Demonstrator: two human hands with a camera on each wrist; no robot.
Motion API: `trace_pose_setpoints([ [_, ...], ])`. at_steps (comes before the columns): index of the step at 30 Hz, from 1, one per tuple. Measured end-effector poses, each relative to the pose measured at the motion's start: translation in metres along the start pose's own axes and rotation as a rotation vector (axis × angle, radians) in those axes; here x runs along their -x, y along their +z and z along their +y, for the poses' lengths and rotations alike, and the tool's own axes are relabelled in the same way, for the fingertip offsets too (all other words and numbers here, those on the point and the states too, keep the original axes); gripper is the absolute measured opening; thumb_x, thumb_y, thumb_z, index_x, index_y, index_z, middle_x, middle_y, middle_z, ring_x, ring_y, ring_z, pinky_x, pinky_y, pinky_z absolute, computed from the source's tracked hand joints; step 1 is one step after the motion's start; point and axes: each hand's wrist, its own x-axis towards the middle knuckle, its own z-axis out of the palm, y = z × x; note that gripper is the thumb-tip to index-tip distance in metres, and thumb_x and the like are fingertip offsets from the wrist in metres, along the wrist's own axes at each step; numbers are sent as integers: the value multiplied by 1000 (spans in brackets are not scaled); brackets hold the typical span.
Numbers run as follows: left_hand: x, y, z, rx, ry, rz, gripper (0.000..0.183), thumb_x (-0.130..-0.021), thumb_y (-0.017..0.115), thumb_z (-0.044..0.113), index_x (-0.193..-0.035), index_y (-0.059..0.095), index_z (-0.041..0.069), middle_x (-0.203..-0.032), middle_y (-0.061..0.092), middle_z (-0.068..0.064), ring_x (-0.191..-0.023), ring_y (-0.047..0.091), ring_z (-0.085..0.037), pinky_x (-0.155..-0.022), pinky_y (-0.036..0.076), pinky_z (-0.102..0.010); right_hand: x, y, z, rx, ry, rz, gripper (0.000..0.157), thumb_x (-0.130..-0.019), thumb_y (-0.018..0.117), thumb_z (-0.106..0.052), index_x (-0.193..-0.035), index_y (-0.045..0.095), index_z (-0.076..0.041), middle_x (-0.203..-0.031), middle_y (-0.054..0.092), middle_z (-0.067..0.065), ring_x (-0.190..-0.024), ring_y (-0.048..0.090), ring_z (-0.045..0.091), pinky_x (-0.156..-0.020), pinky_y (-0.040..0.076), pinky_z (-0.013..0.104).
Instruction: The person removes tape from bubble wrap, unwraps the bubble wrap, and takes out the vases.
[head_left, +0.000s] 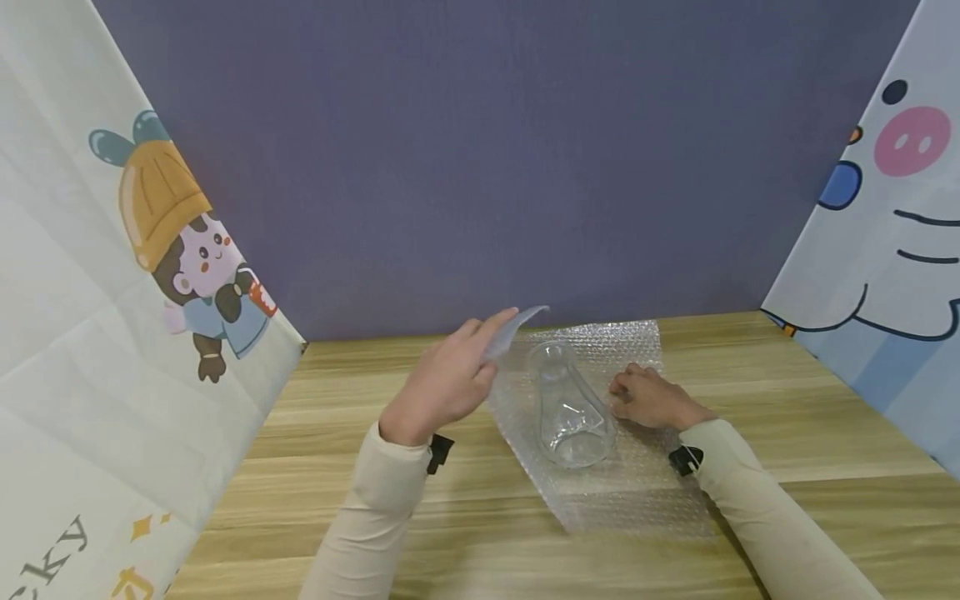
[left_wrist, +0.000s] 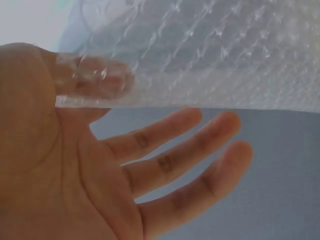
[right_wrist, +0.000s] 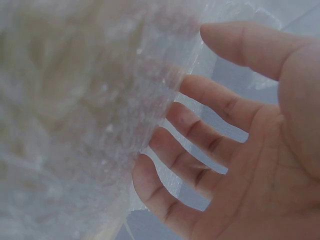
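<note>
On the wooden table lies a sheet of bubble wrap [head_left: 630,508]. A clear, bottle-shaped glass vessel [head_left: 573,408] rests on its side on the sheet, narrow end away from me and broad end toward me. My left hand [head_left: 450,379] pinches the sheet's left edge between thumb and index finger, raising a flap [head_left: 512,332]. In the left wrist view, the raised wrap [left_wrist: 215,55] covers part of the thumb, while the other fingers [left_wrist: 185,165] extend below it. To the right of the glass, my right hand [head_left: 648,398] touches the wrap [right_wrist: 75,125] with bent fingertips, thumb apart from them.
The wood-grain table [head_left: 322,467] spreads around the sheet. A dark grey-purple panel [head_left: 525,167] stands along its far edge. White printed sheets with cartoon figures flank it, one on the left [head_left: 75,292] and one on the right [head_left: 885,275].
</note>
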Motion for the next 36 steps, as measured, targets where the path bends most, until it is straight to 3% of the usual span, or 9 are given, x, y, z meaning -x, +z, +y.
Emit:
trace_pose_setpoints([
  [4, 2, -4, -4, 25, -4, -16, 73, -93, 51, 8, -159, 34, 33, -111, 61, -4, -86, 58, -20, -75, 53, -41, 1, 0, -1, -7, -1, -2, 32, -96, 70, -29, -121, 66, -8, -108, 57, 6, -99, 49, 26, -73, 50, 45],
  [13, 4, -13, -15, 147, -18, -71, 77, -91, 48, 6, -159, 33, 40, -134, 57, -3, -108, 58, -24, -95, 51, -44, 1, 0, -1, -6, -6, 4, 31, -96, 70, -27, -120, 66, -7, -107, 57, 6, -98, 49, 26, -73, 50, 44],
  [21, 5, -16, -22, 168, -35, -97, 54, -93, 49, 7, -142, 56, 29, -144, 55, -1, -133, 53, -25, -108, 47, -49, 0, 0, 0, 1, -8, 4, 31, -96, 71, -27, -119, 66, -8, -105, 57, 5, -97, 49, 26, -71, 49, 43],
  [24, 5, -16, -24, 148, -39, -106, 45, -93, 53, 10, -135, 59, 25, -140, 58, -2, -125, 57, -24, -102, 50, -47, 0, 1, 0, 2, -8, 5, 31, -95, 71, -27, -119, 66, -8, -105, 57, 5, -97, 48, 26, -71, 49, 42],
  [28, 5, -17, -26, 138, -63, -108, 38, -89, 59, 16, -126, 60, 26, -121, 61, 1, -94, 60, -21, -83, 52, -40, 0, 1, 1, 4, -8, 9, 31, -95, 72, -27, -119, 66, -8, -105, 57, 5, -97, 49, 26, -72, 50, 43],
  [31, 5, -17, -28, 145, -74, -102, 35, -84, 62, 21, -118, 59, 26, -111, 60, 3, -81, 58, -19, -73, 50, -35, 0, 1, 0, 4, -6, 8, 32, -95, 72, -27, -120, 66, -7, -106, 57, 5, -98, 49, 26, -73, 50, 44],
  [36, 5, -18, -30, 161, -69, -118, 33, -83, 68, 31, -114, 59, 25, -110, 62, 2, -82, 60, -16, -74, 51, -34, 0, 0, -1, 4, -6, 10, 32, -95, 71, -27, -120, 66, -7, -107, 57, 6, -99, 49, 27, -74, 51, 46],
])
